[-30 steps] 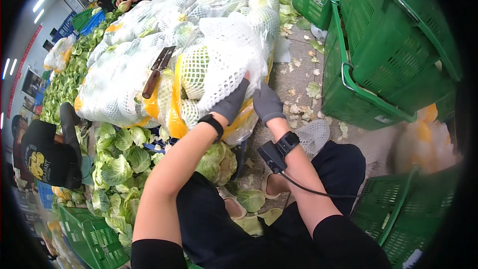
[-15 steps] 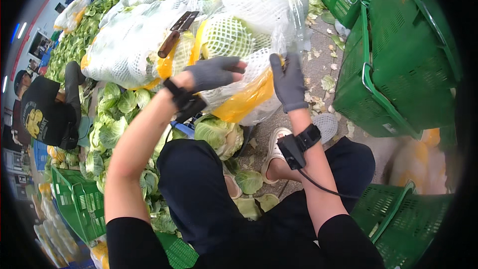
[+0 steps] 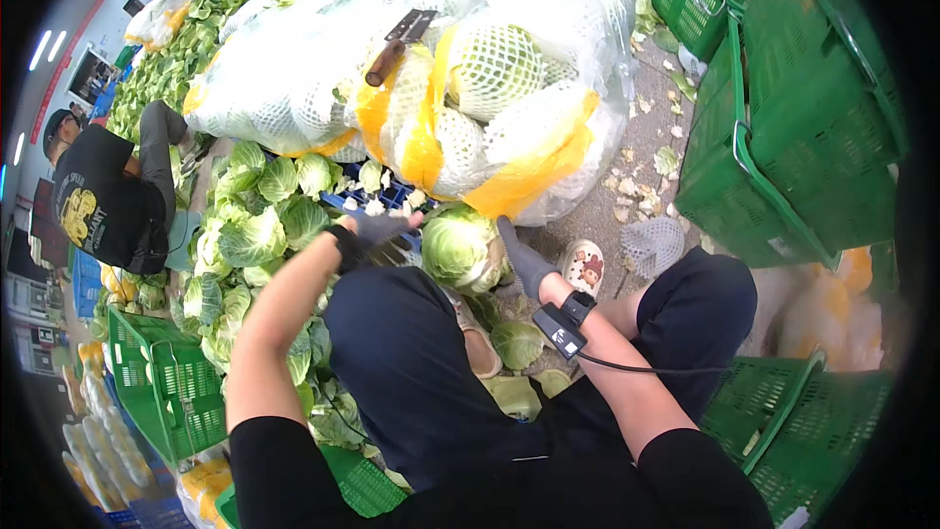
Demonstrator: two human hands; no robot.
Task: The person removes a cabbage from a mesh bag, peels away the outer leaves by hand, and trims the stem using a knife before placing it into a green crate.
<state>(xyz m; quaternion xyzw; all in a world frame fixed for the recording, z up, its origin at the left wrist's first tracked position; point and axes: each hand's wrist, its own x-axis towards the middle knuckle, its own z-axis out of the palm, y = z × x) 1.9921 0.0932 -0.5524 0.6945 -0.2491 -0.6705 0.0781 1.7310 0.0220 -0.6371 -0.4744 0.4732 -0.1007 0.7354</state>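
Observation:
Between my knees and the bagged pile stands a bare green cabbage [image 3: 456, 247]. My right hand [image 3: 529, 263], in a grey fingerless glove, is at its right side, thumb stretched out and the other fingers partly hidden. My left hand [image 3: 380, 233], gloved the same way, hovers to the cabbage's left with fingers apart and nothing in them. Just beyond lies a clear plastic bag with yellow bands [image 3: 534, 171], full of cabbages in white foam nets [image 3: 497, 59]. A knife with a wooden handle [image 3: 386, 63] and broad dark blade rests on top of the bags.
Loose cabbages and leaves [image 3: 257, 235] heap up on my left, beside a green crate [image 3: 166, 382]. Large green crates [image 3: 813, 127] stand on the right. An empty foam net [image 3: 654, 243] lies on the littered floor. A person in black [image 3: 108, 191] sits at far left.
Both hands have come away from the plastic bag and dropped nearer to me, to either side of the bare cabbage. The view has shifted, so the pile sits farther right.

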